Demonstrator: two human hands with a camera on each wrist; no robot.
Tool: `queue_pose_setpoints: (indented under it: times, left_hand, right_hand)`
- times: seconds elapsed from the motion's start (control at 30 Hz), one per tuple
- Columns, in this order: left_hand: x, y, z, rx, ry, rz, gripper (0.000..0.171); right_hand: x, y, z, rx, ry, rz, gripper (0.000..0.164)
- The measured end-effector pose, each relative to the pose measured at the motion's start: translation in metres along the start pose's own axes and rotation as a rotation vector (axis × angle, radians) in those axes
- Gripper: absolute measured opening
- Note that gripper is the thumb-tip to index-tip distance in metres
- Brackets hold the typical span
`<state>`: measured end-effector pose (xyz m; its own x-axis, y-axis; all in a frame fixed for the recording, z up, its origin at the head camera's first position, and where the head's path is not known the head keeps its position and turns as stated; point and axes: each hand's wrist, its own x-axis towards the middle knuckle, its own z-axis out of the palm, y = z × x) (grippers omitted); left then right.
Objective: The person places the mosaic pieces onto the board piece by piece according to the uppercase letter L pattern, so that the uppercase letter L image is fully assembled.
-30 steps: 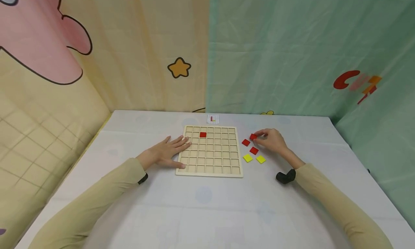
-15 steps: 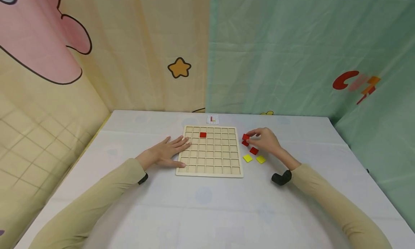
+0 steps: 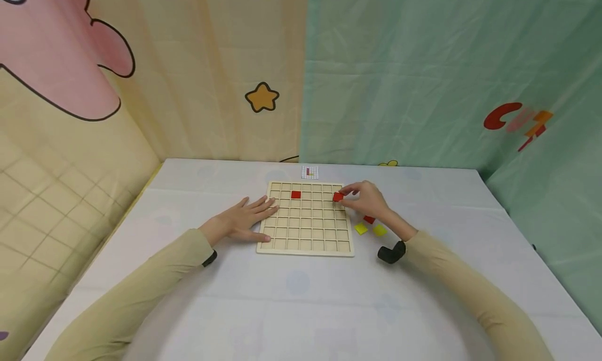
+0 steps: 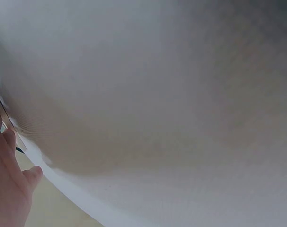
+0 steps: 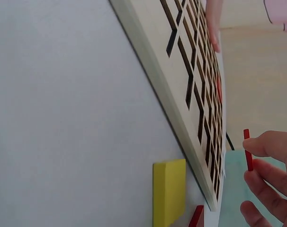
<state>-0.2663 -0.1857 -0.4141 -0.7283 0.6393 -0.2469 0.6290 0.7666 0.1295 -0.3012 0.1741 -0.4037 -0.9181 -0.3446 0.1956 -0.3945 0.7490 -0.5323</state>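
Observation:
A square wooden grid board [image 3: 305, 254] lies on the table. One red square tile [image 3: 296, 195] sits in a cell of its second row from the back. My left hand [image 3: 237, 221] rests with spread fingers across the board's left edge; the left wrist view catches only part of this hand [image 4: 11, 184]. Between thumb and fingers, my right hand [image 3: 369, 200] pinches another red tile [image 5: 248, 153] above the board's right edge. Behind that hand, near the wrist, lie a partly covered red tile [image 3: 369, 219] and two yellow tiles, one nearer the board [image 3: 360, 229] and one farther right [image 3: 380, 230].
A small printed card [image 3: 310, 172] with a coloured grid pattern lies behind the board. The white-covered table [image 3: 282, 309] reaches patterned curtains at the back and sides. Dark wrist-worn devices, such as the one on the right wrist [image 3: 392, 253], stick out below the sleeves.
My right hand has carried the pinched red tile leftward from the loose tiles to the board's right edge. It now hides one loose red tile. My left hand has stayed put.

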Motion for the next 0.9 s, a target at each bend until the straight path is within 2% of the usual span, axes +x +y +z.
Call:
queue_pose_setpoints:
  times: [0.33, 0.53, 0.9]
  left_hand:
    - [0.0, -0.001, 0.001, 0.007, 0.003, 0.003, 0.087]
    - [0.0, -0.001, 0.0, 0.004, -0.005, -0.003, 0.088]
    - [0.001, -0.001, 0.001, 0.002, -0.017, -0.01, 0.088]
  right_hand:
    - [0.021, -0.022, 0.021, 0.038, -0.037, 0.018, 0.029]
    - [0.031, -0.032, 0.032, 0.047, -0.055, -0.002, 0.028]
    - [0.044, -0.052, 0.049, 0.096, -0.133, 0.024, 0.029]
